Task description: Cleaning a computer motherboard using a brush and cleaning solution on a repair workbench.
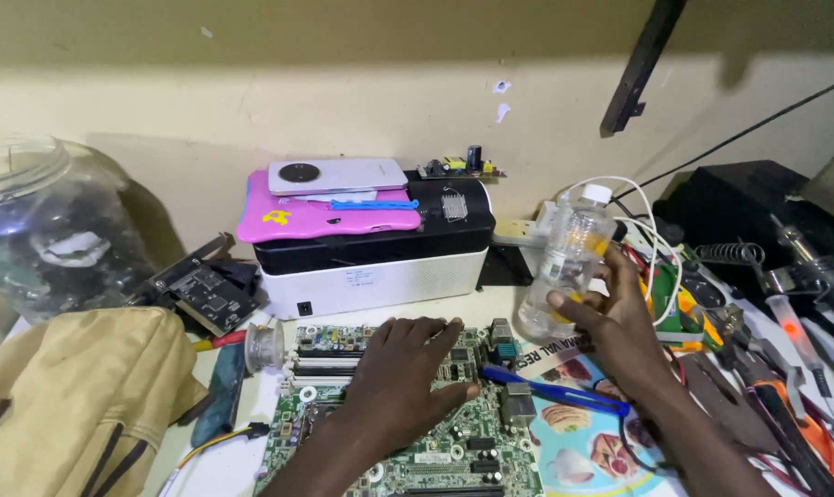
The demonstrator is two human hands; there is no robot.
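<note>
Left hand (pixel 408 373) lies flat, palm down, fingers spread fairly wide and holding nothing — it presses on the green motherboard (pixel 408 433) that sits near centre of the bench. Right hand (pixel 615 313) is raised just right of the board, fingers and thumb wrapped around a clear plastic bottle (pixel 564 267) with a white cap; bottle is tilted a little, cap end pointing up and far, its base hanging just above the board's right edge. A blue pen-like tool (pixel 550 391) lies across the board's right side onto a printed sheet with food pictures (pixel 573 433), running under the right wrist. Far centre, behind the board, stands a black-and-white box-shaped device (pixel 380 262); on top of it a pink case (pixel 320 221), a white phone face-down (pixel 337 175) above that, and a small blue item (pixel 373 204) on the pink case. Small circuit board (pixel 458 167) at the device's far right corner. Left side: clear glass jar (pixel 40 221) far left, tan fabric bag (pixel 76 396) near left, a dark expansion card (pixel 205 294) between bag and device, solder reel (pixel 263 345) touching the motherboard's far-left corner. Right side — white cable (pixel 651 239) looping behind the bottle, clutter of tools (pixel 766 368) and a soldering iron stand (pixel 730 250), details hard to tell.
</note>
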